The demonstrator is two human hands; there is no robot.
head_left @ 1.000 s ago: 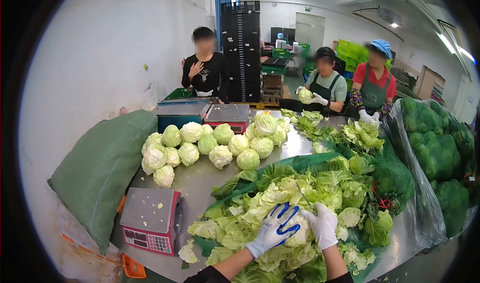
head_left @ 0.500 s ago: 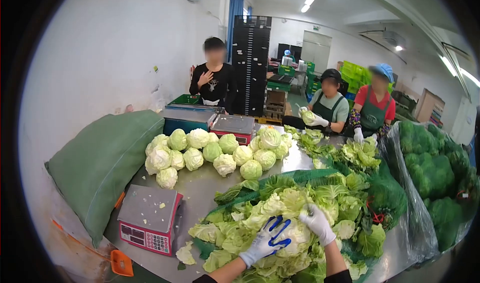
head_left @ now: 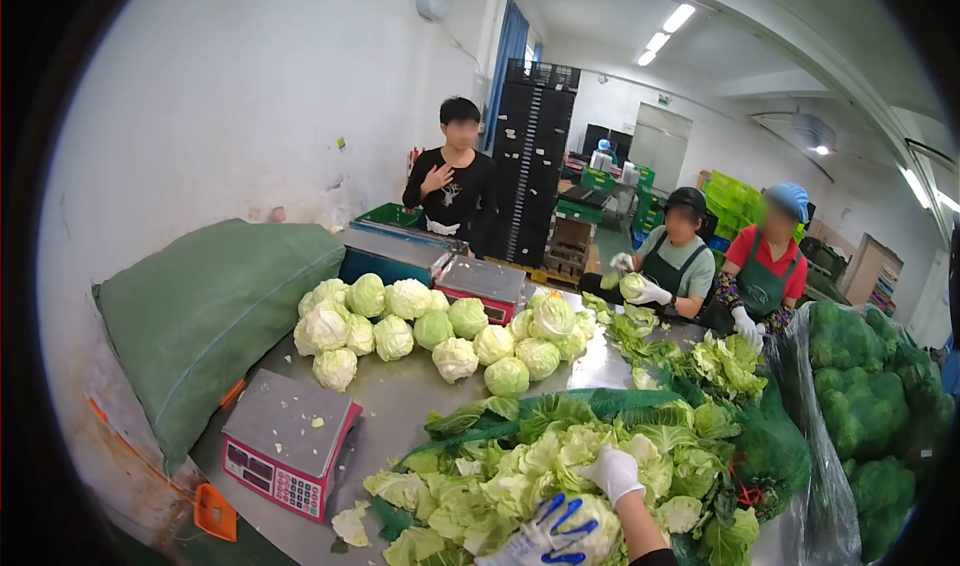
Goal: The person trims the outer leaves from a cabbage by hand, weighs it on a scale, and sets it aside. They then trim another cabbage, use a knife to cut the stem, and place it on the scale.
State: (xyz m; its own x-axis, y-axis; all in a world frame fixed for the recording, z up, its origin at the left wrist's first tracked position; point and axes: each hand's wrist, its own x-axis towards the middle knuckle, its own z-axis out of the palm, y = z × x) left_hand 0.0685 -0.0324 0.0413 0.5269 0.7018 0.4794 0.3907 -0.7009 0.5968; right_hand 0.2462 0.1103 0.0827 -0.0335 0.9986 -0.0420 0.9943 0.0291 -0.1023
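My left hand (head_left: 548, 538), in a white glove with blue-coated fingers, lies spread across a pale cabbage head (head_left: 598, 526) and steadies it at the bottom of the view. Just above that head is my right hand (head_left: 614, 474), in a plain white glove. Its fingers curl into the leaves, apparently round a cabbage leaf; the fingertips are partly hidden. Loose cabbage leaves (head_left: 520, 471) are heaped around both hands on a green mesh bag (head_left: 625, 402).
Several cabbage heads (head_left: 455, 360) sit farther back on the metal table (head_left: 390, 406). A red-sided scale (head_left: 290, 426) stands at left, by a stuffed green sack (head_left: 220, 306). Another scale (head_left: 480, 278) is behind. Filled mesh bags (head_left: 860, 396) are at right. Three people stand around the table.
The camera view has shifted, so the room appears lower and farther right. My left hand and the cabbage head sit lower in view; my right hand has moved up onto the leaves.
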